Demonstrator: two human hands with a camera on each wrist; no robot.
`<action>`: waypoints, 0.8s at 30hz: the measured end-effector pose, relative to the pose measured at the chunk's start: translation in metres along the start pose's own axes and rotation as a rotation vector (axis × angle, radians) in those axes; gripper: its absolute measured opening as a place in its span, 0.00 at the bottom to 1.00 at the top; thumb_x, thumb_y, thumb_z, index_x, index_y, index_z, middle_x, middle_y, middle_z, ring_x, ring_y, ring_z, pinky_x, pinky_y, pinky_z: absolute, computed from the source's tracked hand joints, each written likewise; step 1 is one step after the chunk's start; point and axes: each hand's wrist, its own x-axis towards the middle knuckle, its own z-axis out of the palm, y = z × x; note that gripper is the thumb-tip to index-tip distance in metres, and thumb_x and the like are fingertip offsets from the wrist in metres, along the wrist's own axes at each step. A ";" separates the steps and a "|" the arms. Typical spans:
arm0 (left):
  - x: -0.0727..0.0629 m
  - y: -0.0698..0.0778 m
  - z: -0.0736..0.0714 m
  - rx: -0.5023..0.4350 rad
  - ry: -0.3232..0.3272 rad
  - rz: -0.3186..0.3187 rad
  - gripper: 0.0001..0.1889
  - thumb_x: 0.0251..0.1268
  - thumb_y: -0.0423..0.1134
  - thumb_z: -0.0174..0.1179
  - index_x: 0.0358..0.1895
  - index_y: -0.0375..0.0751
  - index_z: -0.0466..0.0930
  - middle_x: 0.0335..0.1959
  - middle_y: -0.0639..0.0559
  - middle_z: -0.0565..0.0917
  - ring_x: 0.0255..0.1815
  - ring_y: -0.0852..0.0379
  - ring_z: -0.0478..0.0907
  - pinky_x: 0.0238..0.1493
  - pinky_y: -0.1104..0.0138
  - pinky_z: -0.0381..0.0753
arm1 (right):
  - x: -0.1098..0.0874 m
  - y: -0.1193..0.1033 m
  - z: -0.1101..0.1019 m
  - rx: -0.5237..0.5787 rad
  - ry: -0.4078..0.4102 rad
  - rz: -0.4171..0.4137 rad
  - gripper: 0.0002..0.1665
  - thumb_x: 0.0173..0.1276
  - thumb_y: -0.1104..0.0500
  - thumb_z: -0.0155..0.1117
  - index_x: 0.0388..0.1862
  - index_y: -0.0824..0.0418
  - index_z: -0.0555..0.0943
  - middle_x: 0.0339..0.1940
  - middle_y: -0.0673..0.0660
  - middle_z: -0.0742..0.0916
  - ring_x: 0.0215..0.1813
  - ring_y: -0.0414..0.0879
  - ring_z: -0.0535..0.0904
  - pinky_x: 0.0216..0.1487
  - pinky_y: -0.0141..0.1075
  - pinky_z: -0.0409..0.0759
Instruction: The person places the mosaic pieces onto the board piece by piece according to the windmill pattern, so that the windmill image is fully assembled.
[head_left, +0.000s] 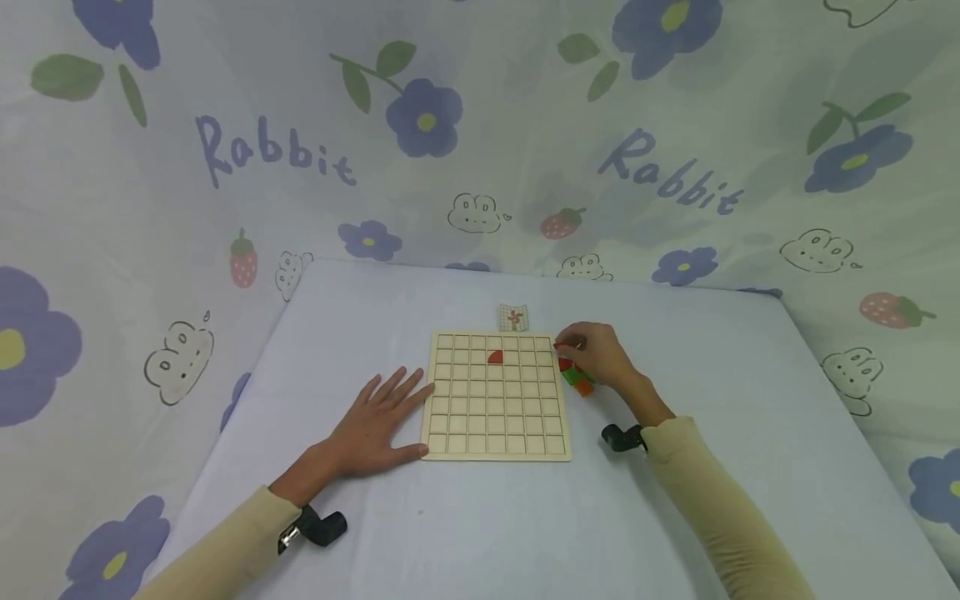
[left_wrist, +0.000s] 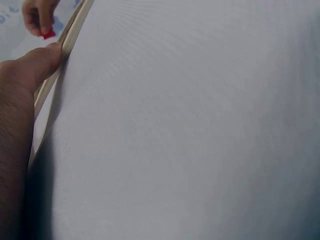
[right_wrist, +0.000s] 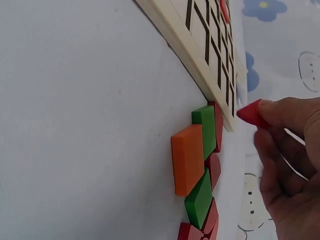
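Red piece (right_wrist: 253,114) pinched before two "Rabbit" inscriptions (head_left: 272,151).

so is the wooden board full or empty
Nearly empty: in the head view a single red piece lies on the wooden board, in the second row from the far edge, and the other squares show bare.

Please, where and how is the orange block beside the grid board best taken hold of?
Probably pinch the orange block by its left and right ends, coming from above and the person's side. Its straight sides suit a pinch; its near side faces open white cloth, while green blocks crowd its far side, leaving little finger room.
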 end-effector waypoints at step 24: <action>-0.001 0.004 0.000 0.004 0.002 -0.007 0.48 0.61 0.75 0.46 0.79 0.51 0.52 0.80 0.48 0.50 0.79 0.44 0.42 0.72 0.42 0.43 | -0.002 -0.014 0.025 0.135 -0.003 -0.058 0.04 0.63 0.59 0.74 0.35 0.56 0.86 0.31 0.47 0.87 0.33 0.42 0.81 0.35 0.37 0.81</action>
